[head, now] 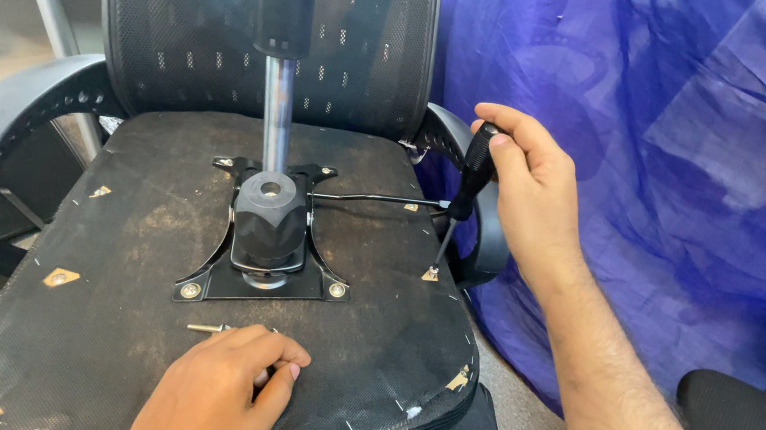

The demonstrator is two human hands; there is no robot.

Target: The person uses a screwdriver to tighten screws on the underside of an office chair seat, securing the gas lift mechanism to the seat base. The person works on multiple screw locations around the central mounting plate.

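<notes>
Two hands worked over the underside of an overturned office chair seat, its black fabric dusty and stapled along the edges. The right hand was closed around the black handle of a screwdriver, held nearly upright, with the tip set on a screw near the seat's right edge, beside the right armrest. The left hand rested on the seat's near edge, fingers curled loosely inward; whether it held anything could not be told. A loose screw lay on the fabric just beyond its knuckles. At the seat's middle sat the black metal mounting plate, bolted at its corners, carrying the tilt mechanism and the chrome gas cylinder rising toward the camera. A thin black lever rod ran from the mechanism toward the screwdriver. Blue plastic sheeting hung on the right.
</notes>
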